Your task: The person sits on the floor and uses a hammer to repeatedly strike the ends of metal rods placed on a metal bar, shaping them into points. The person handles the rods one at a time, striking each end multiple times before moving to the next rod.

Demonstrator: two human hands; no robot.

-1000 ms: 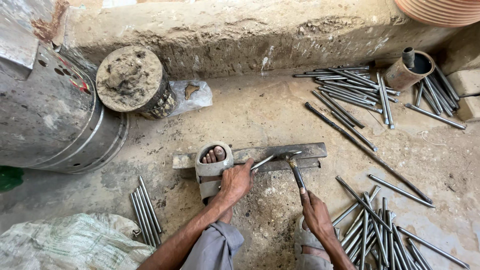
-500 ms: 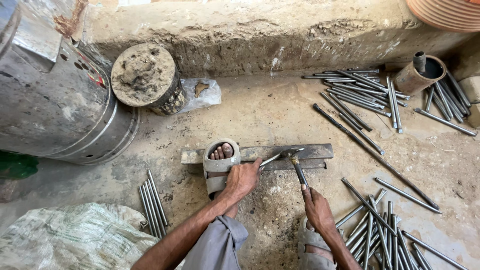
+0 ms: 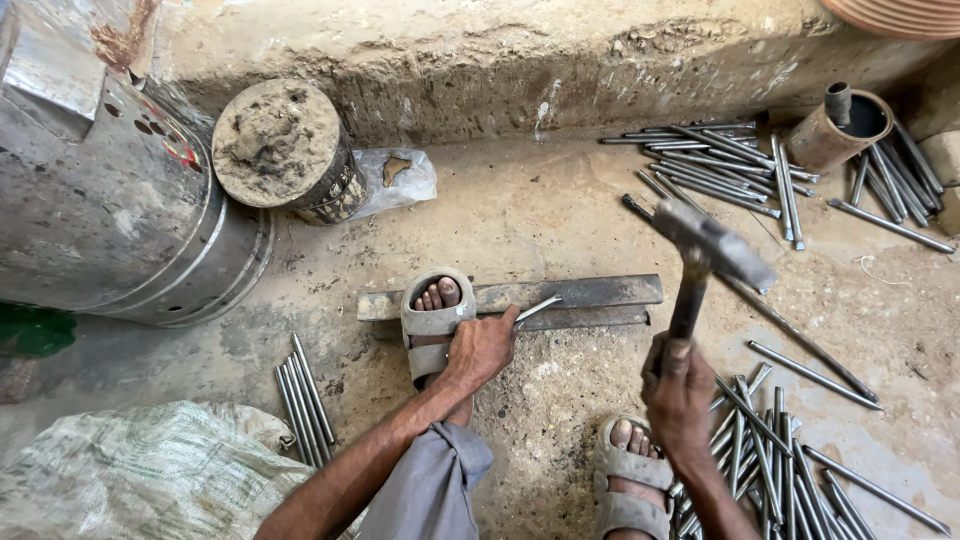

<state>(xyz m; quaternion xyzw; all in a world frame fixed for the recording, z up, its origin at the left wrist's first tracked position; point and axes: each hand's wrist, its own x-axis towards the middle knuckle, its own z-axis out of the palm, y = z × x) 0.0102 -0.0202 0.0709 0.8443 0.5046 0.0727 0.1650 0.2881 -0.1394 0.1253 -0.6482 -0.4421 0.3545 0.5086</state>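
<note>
Head view looks down on a person crouched over a dusty concrete floor (image 3: 520,220). The left hand (image 3: 482,348) has its grip closed on one end of a thin metal rod (image 3: 537,308), pinching it so that the rod lies slantwise on a flat steel bar (image 3: 570,293) set on the floor. A sandalled left foot (image 3: 436,318) stands on the bar's left part, toes pointing away from the person. The right hand (image 3: 678,392) has its grip closed around the handle of a hammer (image 3: 712,248), which is held up in the air, its head blurred, above and to the right of the rod and well clear of it. The right foot (image 3: 628,480) rests near the lower edge. Loose rods lie in three heaps: one by the right foot (image 3: 770,460), a small bundle (image 3: 300,395) left of the left arm, and a spread (image 3: 720,160) near the far wall. A metal drum (image 3: 110,210) lies at left, a mud-caked can (image 3: 285,150) beside it, a rusty pipe piece (image 3: 835,130) at upper right, and a woven sack (image 3: 140,480) at lower left.
</note>
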